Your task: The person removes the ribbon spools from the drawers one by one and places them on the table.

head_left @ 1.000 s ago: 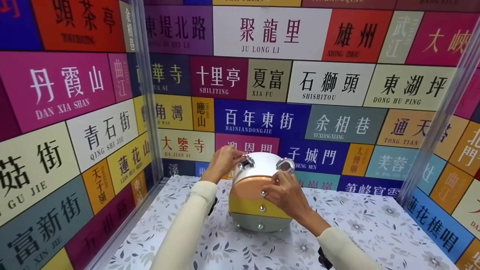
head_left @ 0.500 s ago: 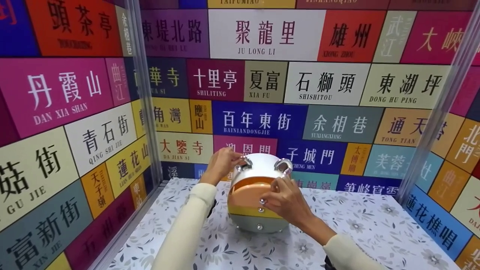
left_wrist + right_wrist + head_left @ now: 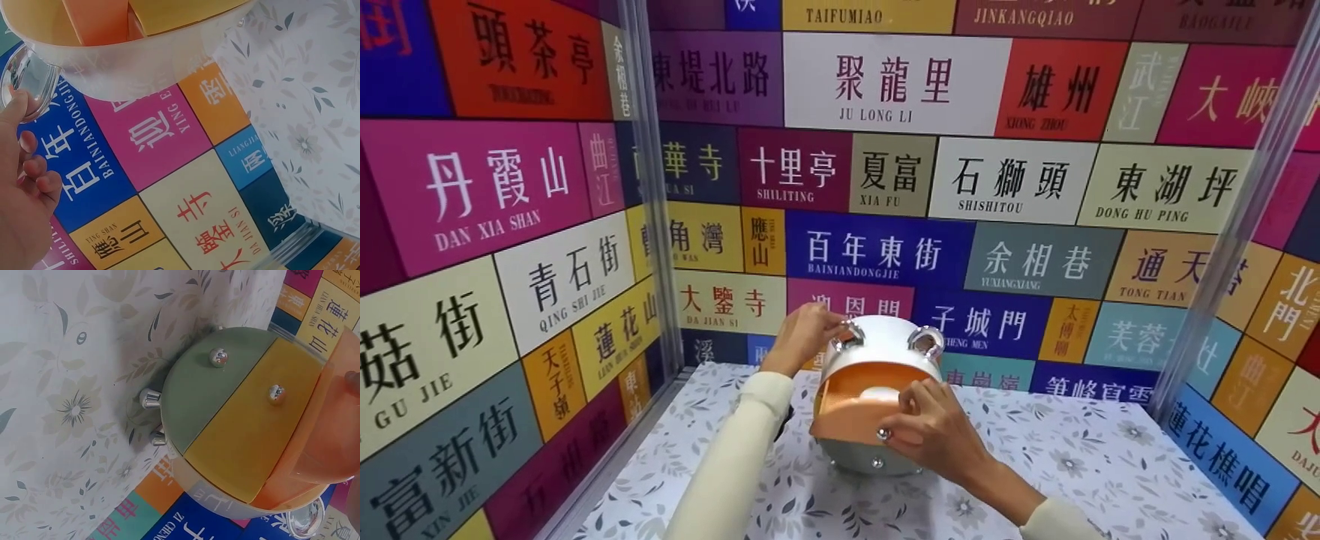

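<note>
A small rounded drawer box [image 3: 877, 337] with a white shell and two shiny ear-shaped rings stands on the table. My left hand [image 3: 802, 337] pinches its left ear ring [image 3: 31, 79]. At the front, my right hand [image 3: 941, 431] grips the orange top drawer [image 3: 844, 421] by its silver knob [image 3: 883, 433]. That drawer is pulled well out, tilting forward, and a white round patch shows inside it. Below sit the yellow drawer [image 3: 259, 422] and the grey-green drawer [image 3: 211, 394], both flush with the shell, each with a silver ball knob. Small silver feet [image 3: 151, 398] hold the box up.
A white tablecloth [image 3: 1072, 457] with a grey leaf and flower print covers the table. Colourful panels [image 3: 877, 247] with place names rise behind and on both sides. Clear plastic-like corner strips [image 3: 649, 187] run down where the walls meet.
The orange drawer, closed a second ago, has come out toward me and downward with my right hand. My left hand has stayed at the ear ring.
</note>
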Tool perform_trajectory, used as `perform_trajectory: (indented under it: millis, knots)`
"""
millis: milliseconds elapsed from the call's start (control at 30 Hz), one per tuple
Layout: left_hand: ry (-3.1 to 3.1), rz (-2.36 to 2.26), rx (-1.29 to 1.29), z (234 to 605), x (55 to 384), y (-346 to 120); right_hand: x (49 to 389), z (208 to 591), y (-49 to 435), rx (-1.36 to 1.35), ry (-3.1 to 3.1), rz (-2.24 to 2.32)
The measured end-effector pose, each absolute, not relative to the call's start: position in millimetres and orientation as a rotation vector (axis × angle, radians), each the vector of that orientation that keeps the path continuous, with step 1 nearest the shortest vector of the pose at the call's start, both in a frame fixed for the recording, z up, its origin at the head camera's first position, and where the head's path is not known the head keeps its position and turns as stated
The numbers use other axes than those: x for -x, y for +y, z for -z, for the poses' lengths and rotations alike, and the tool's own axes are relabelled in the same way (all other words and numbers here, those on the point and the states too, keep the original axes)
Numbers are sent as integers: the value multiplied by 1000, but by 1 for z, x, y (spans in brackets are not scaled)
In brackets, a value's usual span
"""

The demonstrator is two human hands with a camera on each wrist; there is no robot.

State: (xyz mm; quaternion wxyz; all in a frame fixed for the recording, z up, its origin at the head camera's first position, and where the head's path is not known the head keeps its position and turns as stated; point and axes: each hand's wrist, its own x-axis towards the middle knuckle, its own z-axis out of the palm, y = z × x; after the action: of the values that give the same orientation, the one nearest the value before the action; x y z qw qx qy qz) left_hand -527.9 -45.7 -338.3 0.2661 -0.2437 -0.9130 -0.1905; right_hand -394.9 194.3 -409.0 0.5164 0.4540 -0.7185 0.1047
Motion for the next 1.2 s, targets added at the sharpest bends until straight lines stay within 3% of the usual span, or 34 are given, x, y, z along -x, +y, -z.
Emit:
perform_trajectory:
  millis: [1200]
  knots:
    - [-2489, 558, 630, 340, 526, -47, 382, 421, 195, -1156, -1656, -246]
